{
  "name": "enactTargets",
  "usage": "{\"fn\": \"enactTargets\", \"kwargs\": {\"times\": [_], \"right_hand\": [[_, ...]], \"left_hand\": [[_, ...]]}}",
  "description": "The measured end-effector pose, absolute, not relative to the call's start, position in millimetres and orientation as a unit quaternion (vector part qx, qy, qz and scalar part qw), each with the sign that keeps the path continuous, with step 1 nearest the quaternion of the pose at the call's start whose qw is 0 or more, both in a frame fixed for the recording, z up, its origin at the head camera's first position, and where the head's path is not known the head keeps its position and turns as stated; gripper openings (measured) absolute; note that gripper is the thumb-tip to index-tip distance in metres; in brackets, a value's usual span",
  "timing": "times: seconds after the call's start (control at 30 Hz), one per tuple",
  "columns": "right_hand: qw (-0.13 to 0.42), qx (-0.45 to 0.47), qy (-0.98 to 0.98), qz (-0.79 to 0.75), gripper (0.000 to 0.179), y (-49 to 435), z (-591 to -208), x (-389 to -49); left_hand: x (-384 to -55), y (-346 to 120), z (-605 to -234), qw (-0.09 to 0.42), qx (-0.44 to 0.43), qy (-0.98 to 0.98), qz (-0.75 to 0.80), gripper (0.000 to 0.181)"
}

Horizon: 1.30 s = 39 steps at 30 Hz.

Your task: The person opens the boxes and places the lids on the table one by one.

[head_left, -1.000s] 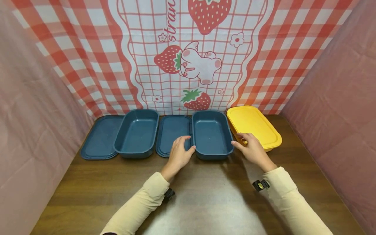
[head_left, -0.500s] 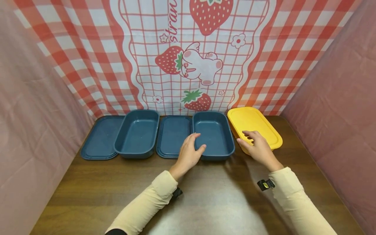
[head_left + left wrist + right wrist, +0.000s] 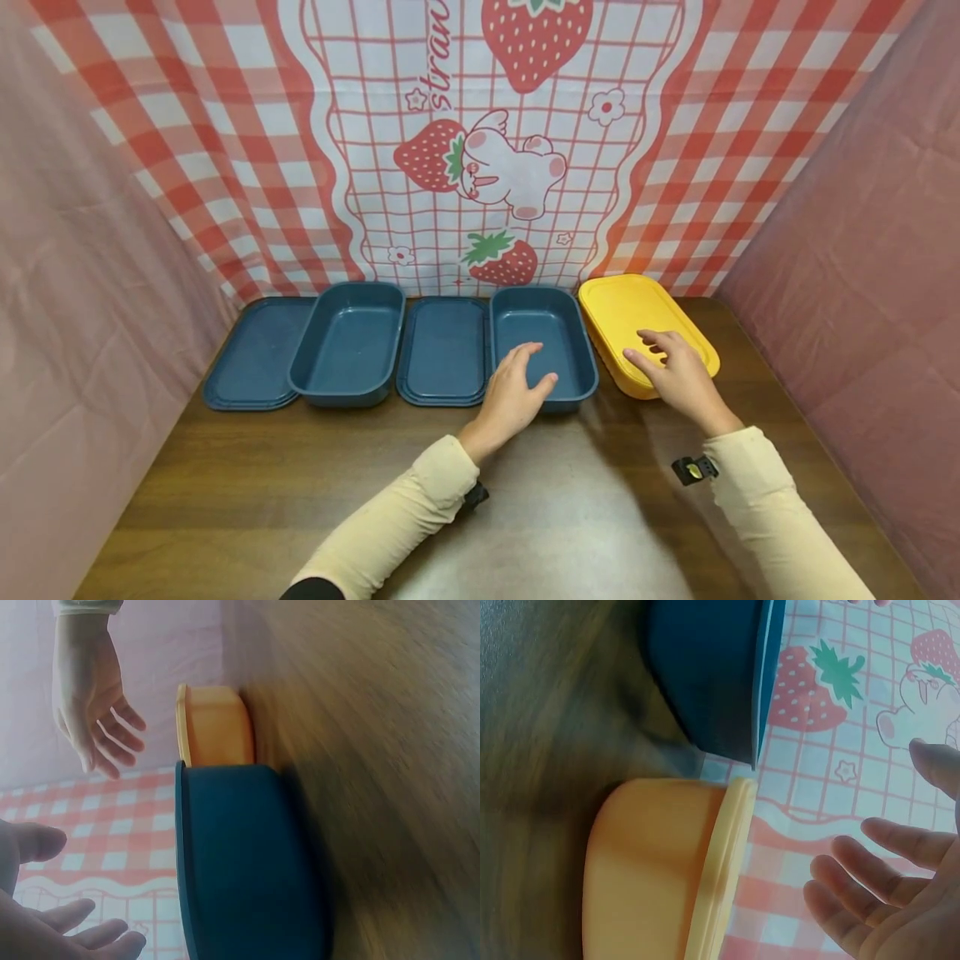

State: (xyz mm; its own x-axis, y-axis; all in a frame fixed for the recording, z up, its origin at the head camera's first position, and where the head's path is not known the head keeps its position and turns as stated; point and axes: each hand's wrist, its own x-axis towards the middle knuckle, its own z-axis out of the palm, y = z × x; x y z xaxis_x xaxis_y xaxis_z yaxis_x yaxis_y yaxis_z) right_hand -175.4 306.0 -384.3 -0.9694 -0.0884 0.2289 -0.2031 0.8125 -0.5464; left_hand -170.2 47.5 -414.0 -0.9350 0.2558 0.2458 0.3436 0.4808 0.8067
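My left hand (image 3: 513,398) hovers over the near part of the right-hand blue container (image 3: 542,329), fingers loosely spread and holding nothing. That container has no lid on and its inside is bare. Over the yellow lidded container (image 3: 637,312) is my right hand (image 3: 682,379), thumb and fingers apart with nothing between them. In the left wrist view both hands show above the rims of the blue container (image 3: 240,862) and the yellow container (image 3: 217,727). The right wrist view has the relaxed right fingers (image 3: 862,877) above the level of the yellow lid (image 3: 724,877).
Along the back of the wooden table (image 3: 300,500) stand a flat blue lid (image 3: 258,354), a second open blue container (image 3: 348,342) and another blue lid (image 3: 444,350). A checked strawberry cloth (image 3: 465,150) hangs behind, with pink cloth (image 3: 847,250) at the sides.
Both hands have moved to the right: the left from the blue lid to over the blue container, the right further over the yellow container. The containers and lids have stayed in place.
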Motion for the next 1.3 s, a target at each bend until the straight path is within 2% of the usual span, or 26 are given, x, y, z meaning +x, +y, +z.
{"fn": "enactTargets", "kwargs": {"times": [0.3,0.53,1.1,1.3], "right_hand": [[0.104,0.074,-0.947,0.296,0.055,315.5,-381.2,-176.2],[0.124,0.075,-0.946,0.29,0.055,321.1,-382.2,-176.4],[0.113,0.038,-0.957,0.264,0.062,340.3,-385.1,-182.7],[0.099,0.018,-0.96,0.262,0.066,348.7,-391.9,-183.9]], "left_hand": [[-170.3,66.9,-410.5,0.058,-0.195,-0.85,-0.486,0.048],[-166.1,83.2,-410.7,0.039,-0.2,-0.847,-0.492,0.047],[-158.9,120.9,-412.8,0.0,-0.213,-0.855,-0.474,0.046],[-154.6,132.9,-415.4,-0.035,-0.201,-0.852,-0.482,0.046]]}}
